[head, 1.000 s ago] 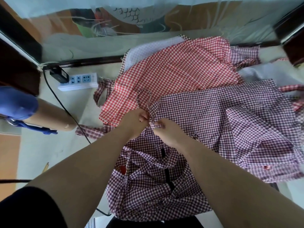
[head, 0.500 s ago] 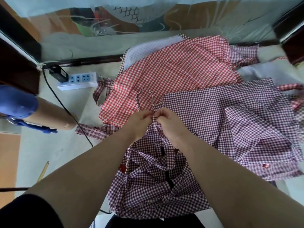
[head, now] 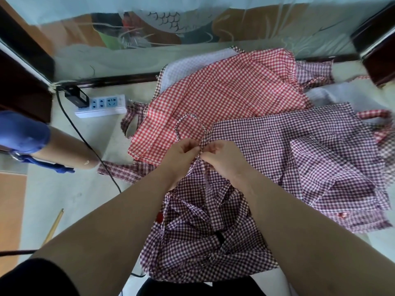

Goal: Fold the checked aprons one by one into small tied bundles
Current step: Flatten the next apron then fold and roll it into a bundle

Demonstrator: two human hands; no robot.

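The left hand [head: 181,153] and the right hand [head: 223,158] are held close together, knuckles almost touching, above the middle of the cloth pile. A thin checked strap [head: 200,124] is pinched between the curled fingers and thumb of each hand, and just beyond the fingertips it forms 1 loop that lies on the red checked apron [head: 224,97]. The strap belongs to the purple checked apron [head: 192,248], which is gathered in loose folds on the floor [head: 64,189] directly below the 2 forearms, nearest the person. A black buckle or clip is seen among its folds, though it is too small for more to be told.

A 2nd purple checked apron [head: 310,159] is spread flat just to the right, its edge overlapping the red one. The red apron is laid beyond the hands, partly over a white cloth [head: 192,63].

To the left, a white power strip [head: 102,104] is set against the dark skirting, with a black adapter [head: 77,97] plugged into its end and a black cable [head: 85,142] trailing across the floor. Another person's bare leg [head: 68,151] under a blue garment [head: 21,131] is seen at the left edge. A wooden stick [head: 53,226] lies near the lower left.
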